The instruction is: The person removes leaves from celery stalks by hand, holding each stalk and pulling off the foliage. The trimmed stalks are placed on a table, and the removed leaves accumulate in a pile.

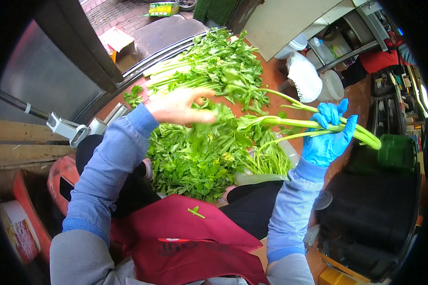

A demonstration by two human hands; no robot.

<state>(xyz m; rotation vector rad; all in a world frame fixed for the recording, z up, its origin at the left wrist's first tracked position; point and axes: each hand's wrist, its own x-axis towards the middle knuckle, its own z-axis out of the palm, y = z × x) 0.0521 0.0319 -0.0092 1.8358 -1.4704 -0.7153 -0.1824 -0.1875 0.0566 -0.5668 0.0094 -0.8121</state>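
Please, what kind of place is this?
Probably the back work area of a kitchen or food stall: a large pile of leafy celery on the floor, white plastic buckets, and a blue-gloved right hand holding stalks.

Bare left hand (178, 107) clenched, gloved right hand (329, 135) gripping, forearms raised.

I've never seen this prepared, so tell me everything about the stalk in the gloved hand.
The stalk is long, pale green and smooth, celery-like, lying nearly level. The right hand, in a blue glove, grips it near the thick end, which pokes out to the right. Its leafy end reaches left into the bare left hand.
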